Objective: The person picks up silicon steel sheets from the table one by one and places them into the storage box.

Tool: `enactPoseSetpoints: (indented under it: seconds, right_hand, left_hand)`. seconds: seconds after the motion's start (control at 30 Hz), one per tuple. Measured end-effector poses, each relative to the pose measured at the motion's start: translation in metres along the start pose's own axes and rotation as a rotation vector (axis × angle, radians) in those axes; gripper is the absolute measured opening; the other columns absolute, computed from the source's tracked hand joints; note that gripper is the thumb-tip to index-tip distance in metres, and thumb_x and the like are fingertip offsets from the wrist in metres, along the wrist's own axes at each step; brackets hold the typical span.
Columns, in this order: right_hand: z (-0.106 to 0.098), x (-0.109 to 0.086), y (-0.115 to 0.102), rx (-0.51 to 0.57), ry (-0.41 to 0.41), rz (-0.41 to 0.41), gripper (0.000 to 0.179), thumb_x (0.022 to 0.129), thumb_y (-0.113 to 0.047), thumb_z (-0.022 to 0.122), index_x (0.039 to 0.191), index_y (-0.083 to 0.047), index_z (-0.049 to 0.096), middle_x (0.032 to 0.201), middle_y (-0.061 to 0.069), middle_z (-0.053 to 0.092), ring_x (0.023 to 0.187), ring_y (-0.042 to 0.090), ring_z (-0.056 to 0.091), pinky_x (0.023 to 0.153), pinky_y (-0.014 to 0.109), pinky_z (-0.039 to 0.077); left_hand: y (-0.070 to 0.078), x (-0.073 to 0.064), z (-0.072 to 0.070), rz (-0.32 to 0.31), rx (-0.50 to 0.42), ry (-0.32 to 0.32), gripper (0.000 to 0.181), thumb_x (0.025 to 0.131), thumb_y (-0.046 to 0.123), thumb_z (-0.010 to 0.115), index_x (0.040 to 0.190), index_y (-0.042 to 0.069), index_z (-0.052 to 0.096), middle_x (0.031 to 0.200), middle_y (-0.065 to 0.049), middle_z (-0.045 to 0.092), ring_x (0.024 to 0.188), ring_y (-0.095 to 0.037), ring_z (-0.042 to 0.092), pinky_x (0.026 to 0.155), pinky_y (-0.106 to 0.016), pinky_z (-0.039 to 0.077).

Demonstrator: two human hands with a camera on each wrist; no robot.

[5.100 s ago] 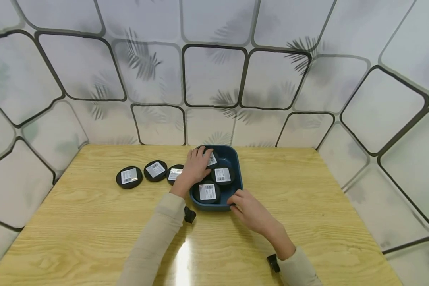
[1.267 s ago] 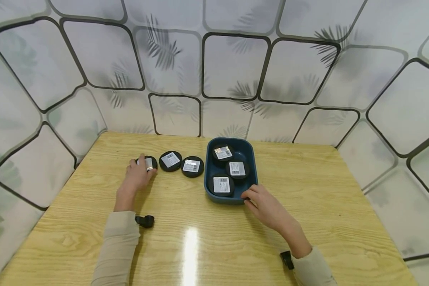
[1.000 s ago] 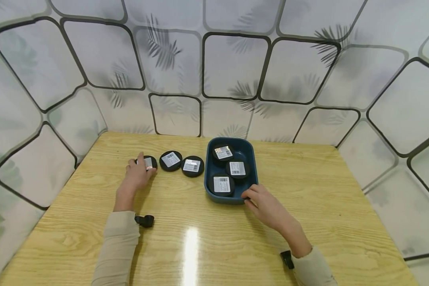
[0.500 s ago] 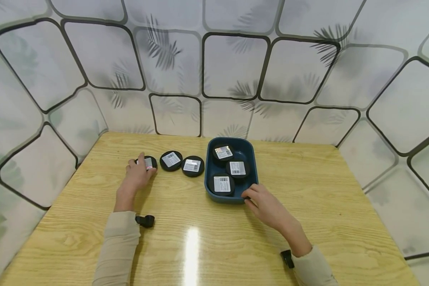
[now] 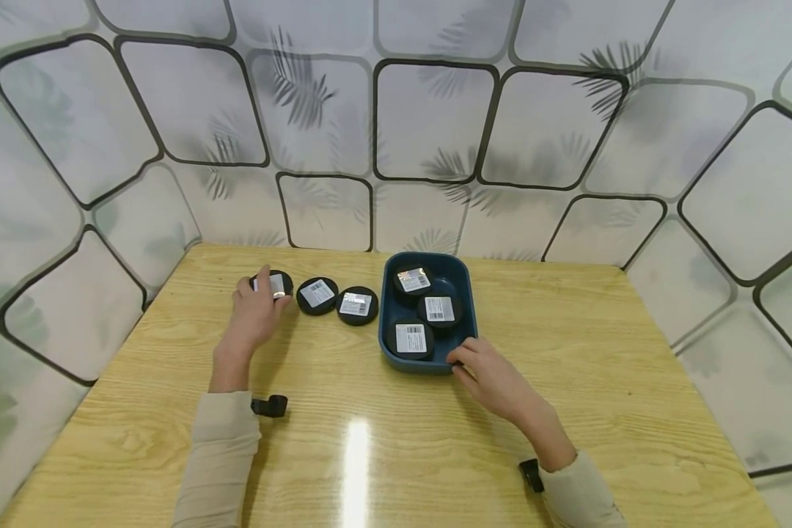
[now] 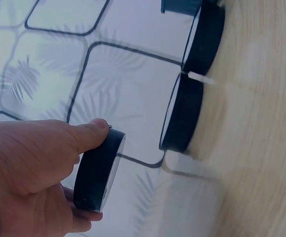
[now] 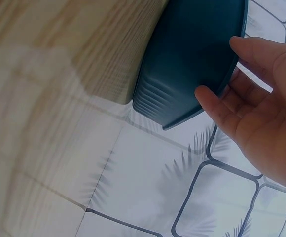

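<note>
My left hand [image 5: 254, 315] grips a flat round black case [image 6: 99, 170] with a white barcode label, thumb on one edge and fingers on the other. In the left wrist view this case is raised off the table. Two more such cases lie label up just right of it, a nearer one [image 5: 317, 295] and a farther one [image 5: 357, 306]. My right hand [image 5: 491, 378] pinches the rim of a dark blue plastic bin [image 7: 192, 59] at its front right corner. Three black cases lie in the bin: a rear one [image 5: 412, 280], a middle one [image 5: 440, 312] and a front one [image 5: 411, 339].
The wooden table [image 5: 567, 352] has a light grain, with a streak of glare near its front. A patterned wall covering [image 5: 429, 121] rises directly behind the table and along both sides. Each wrist wears a small black camera, one by the left sleeve [image 5: 214, 447].
Five seconds ago my left hand was over a case in the bin. It moved left to the outermost case and has just lifted it. The right hand has stayed on the bin's rim.
</note>
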State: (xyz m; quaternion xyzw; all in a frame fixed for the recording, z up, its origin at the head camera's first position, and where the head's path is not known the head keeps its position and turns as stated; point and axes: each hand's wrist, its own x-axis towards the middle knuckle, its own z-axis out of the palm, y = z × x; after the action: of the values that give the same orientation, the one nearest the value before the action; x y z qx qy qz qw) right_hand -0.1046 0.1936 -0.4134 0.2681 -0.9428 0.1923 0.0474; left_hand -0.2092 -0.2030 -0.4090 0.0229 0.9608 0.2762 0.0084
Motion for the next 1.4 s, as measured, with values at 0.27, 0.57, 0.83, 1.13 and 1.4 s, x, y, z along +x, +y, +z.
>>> enactPoseSetpoints:
  seconds: [0.27,0.57,0.83,1.13,1.4]
  right_hand:
    - [0.000,0.000,0.000,-0.003,0.000,-0.004,0.011,0.091,-0.003,0.069,0.101,-0.008,0.071,0.096,0.000,0.060,0.089,0.015,0.055,0.079,0.036,0.051]
    - [-0.001,0.001,-0.001,-0.003,-0.003,-0.001,0.011,0.091,-0.003,0.069,0.101,-0.008,0.071,0.095,0.000,0.060,0.089,0.015,0.054,0.079,0.036,0.051]
    - [0.000,0.000,0.000,-0.001,0.012,-0.018,0.011,0.091,-0.003,0.069,0.101,-0.007,0.071,0.095,0.000,0.060,0.090,0.016,0.054,0.080,0.037,0.051]
    - [-0.001,0.000,0.000,-0.006,0.004,-0.006,0.011,0.091,-0.004,0.070,0.101,-0.007,0.071,0.095,0.000,0.060,0.090,0.017,0.055,0.080,0.038,0.051]
    - [-0.001,0.001,-0.001,0.000,0.006,-0.010,0.010,0.091,-0.004,0.070,0.100,-0.007,0.071,0.095,0.000,0.060,0.090,0.017,0.055,0.080,0.038,0.052]
  left_hand:
    - [0.034,-0.011,0.005,0.144,0.016,0.064,0.068,0.105,0.025,0.050,0.154,-0.003,0.013,0.144,-0.048,0.012,0.130,-0.067,0.020,0.103,-0.070,0.030]
    - [0.078,-0.028,0.026,0.393,-0.014,0.088,0.067,0.101,0.025,0.058,0.153,0.003,0.022,0.146,-0.041,0.020,0.130,-0.058,0.032,0.099,-0.064,0.040]
    - [0.109,-0.040,0.054,0.599,-0.018,-0.029,0.066,0.100,0.027,0.059,0.153,0.006,0.027,0.148,-0.036,0.024,0.136,-0.051,0.030,0.106,-0.060,0.037]
    - [0.120,-0.037,0.082,0.638,0.066,-0.125,0.066,0.101,0.035,0.056,0.155,0.011,0.026,0.151,-0.032,0.026,0.139,-0.049,0.031,0.112,-0.056,0.033]
    - [0.127,-0.034,0.092,0.688,0.108,-0.127,0.067,0.101,0.035,0.056,0.154,0.009,0.025,0.146,-0.034,0.032,0.133,-0.050,0.038,0.111,-0.056,0.033]
